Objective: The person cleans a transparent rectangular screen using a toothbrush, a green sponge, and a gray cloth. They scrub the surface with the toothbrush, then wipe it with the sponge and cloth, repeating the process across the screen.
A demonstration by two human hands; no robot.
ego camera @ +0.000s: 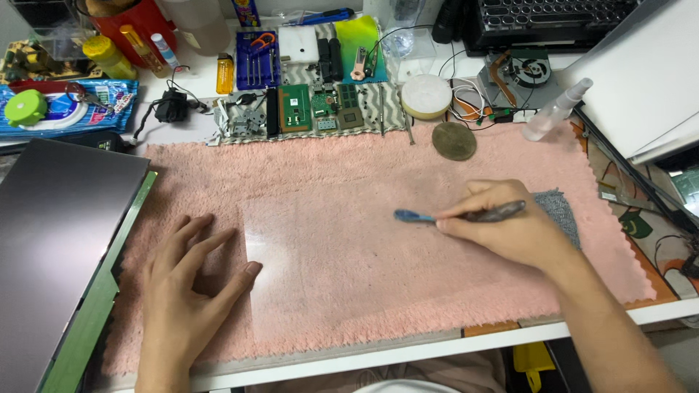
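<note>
A clear rectangular sheet (342, 262) lies flat on a pink fluffy towel (328, 164). My left hand (186, 291) rests palm down, fingers spread, at the sheet's left edge, with the thumb tip touching that edge. My right hand (510, 229) is over the sheet's right side and grips a thin tool (466, 215) with a dark handle and a blue tip. The blue tip points left and lies low over the sheet.
A dark laptop screen panel (62, 247) lies at the left. Behind the towel sit circuit boards (295, 108), a blue screwdriver case (256, 62), a white round pad (427, 96), a brown disc (453, 140), a cooling fan (526, 73) and a spray bottle (557, 109). A grey cloth (561, 211) lies right.
</note>
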